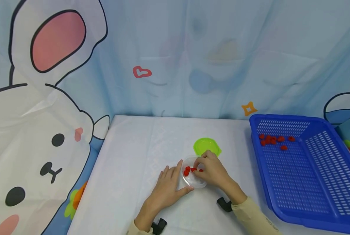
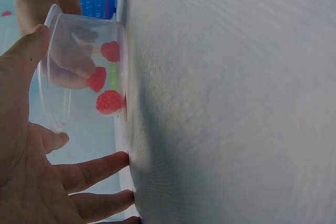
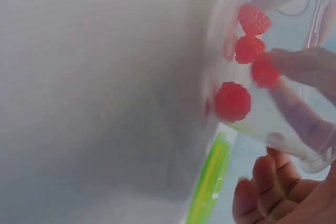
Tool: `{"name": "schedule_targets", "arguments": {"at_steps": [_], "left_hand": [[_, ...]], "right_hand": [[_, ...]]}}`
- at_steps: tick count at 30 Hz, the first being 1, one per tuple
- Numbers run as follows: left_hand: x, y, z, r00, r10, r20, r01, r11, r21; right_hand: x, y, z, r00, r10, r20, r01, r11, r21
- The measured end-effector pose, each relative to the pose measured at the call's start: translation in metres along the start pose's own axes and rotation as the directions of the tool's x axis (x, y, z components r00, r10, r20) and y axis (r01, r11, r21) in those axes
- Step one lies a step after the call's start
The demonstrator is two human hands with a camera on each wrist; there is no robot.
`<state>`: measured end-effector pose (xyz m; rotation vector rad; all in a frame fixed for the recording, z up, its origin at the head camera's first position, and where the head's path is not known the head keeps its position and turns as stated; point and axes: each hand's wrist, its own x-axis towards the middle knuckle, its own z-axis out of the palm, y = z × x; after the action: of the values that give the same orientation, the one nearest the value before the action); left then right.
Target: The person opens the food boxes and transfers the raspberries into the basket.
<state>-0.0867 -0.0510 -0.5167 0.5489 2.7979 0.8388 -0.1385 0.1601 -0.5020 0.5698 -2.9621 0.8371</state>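
A clear plastic tub (image 1: 193, 183) stands on the white table with several red raspberries (image 1: 187, 171) at its bottom. Inside it, my right hand (image 1: 212, 169) pinches one raspberry (image 3: 265, 71) between thumb and finger, seen through the tub's wall in the right wrist view. My left hand (image 1: 166, 191) lies along the tub's near left side, fingers straight and spread. In the left wrist view its thumb and forefinger are right at the tub's rim (image 2: 46, 72), while other fingertips touch the tablecloth.
Just behind the tub lies a bright green lid (image 1: 205, 146). A large blue slotted basket (image 1: 298, 192) on the right holds several red raspberries (image 1: 272, 139) in its far left corner. A printed curtain (image 1: 175, 85) hangs behind the white table (image 1: 133, 156).
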Motion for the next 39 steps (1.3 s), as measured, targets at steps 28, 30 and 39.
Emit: {"name": "schedule_targets", "arguments": {"at_steps": [28, 30, 39], "left_hand": [[-0.002, 0.001, 0.0, 1.0, 0.007, -0.013, -0.007, 1.0, -0.001], [-0.002, 0.001, 0.0, 1.0, 0.007, -0.013, -0.007, 1.0, -0.001], [-0.001, 0.001, 0.0, 1.0, 0.011, -0.015, -0.011, 1.0, -0.007]], "right_hand": [[-0.012, 0.013, -0.012, 0.993, 0.053, -0.101, -0.001, 0.887, 0.462], [-0.013, 0.013, -0.014, 0.993, 0.049, -0.105, 0.006, 0.886, 0.464], [-0.016, 0.008, -0.029, 0.99, 0.04, -0.133, 0.03, 0.874, 0.486]]}}
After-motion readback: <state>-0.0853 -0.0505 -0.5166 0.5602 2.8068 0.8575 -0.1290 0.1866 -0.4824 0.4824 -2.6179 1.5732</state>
